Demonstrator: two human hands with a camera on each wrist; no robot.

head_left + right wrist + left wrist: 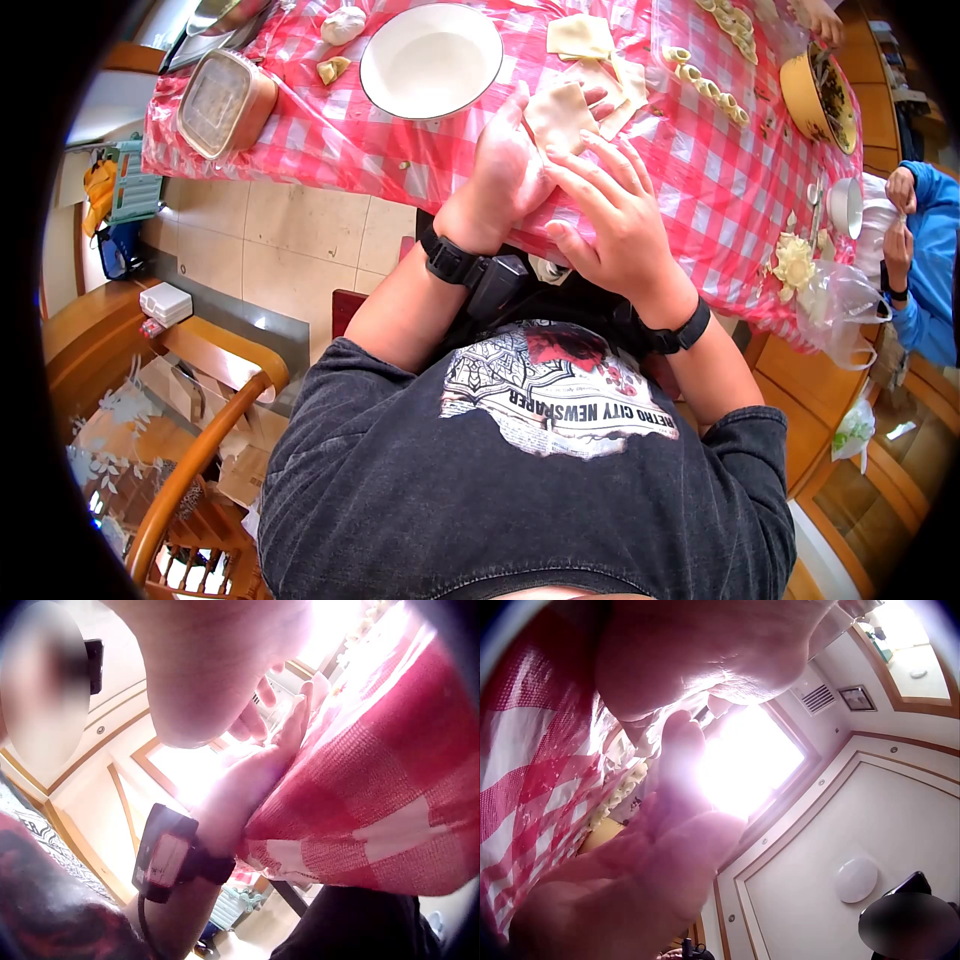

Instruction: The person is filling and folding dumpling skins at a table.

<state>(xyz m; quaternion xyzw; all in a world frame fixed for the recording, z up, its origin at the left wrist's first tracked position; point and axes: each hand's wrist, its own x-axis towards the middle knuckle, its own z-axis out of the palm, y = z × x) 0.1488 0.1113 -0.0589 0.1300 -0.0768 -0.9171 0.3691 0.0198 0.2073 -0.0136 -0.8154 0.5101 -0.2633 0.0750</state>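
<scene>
A thin square dough wrapper [560, 118] lies across the fingers of my left hand [497, 172], which is turned palm up over the near table edge, its thumb raised at the left. My right hand [625, 225] reaches in from the right with its fingers straight, fingertips right at the wrapper's lower right edge. Just beyond the hands, more square wrappers [582, 38] lie loosely on the checked cloth. Both hands loom close in the wrist views, where glare and the palms hide most of the wrapper.
A white enamel dish [430, 62] stands left of the wrappers, near a garlic bulb [343, 25] and a lidded container [225, 105]. Shaped dumplings [707, 86] line up to the right, before a yellow bowl of filling [800, 95]. Someone in a blue sleeve [930, 270] sits at far right.
</scene>
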